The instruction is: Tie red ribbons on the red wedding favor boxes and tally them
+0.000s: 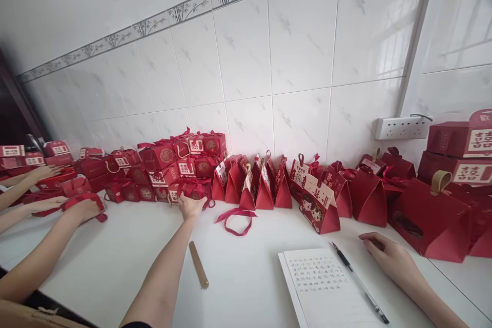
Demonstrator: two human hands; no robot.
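Note:
My left hand point(191, 207) reaches forward to the lower edge of a stack of red gift boxes. Its thumb and fingers are spread around the front of a ribbon-tied gift box point(197, 188); the fingertips are partly hidden. On the right, my right hand point(386, 255) rests on the white table, loosely curved, with no object visible in it. Beside it lie a black-capped clear pen point(359, 279) and a notebook point(315, 287) with handwritten lines. A loose red ribbon point(239, 221) curls on the table to the right of my left hand.
Triangular red boxes point(283, 187) line the tiled wall, with larger handled boxes point(430, 220) at right. A gold-brown strip point(199, 265) lies near my left forearm. At far left, other people's hands point(82, 210) handle red boxes. A power strip point(403, 128) is on the wall.

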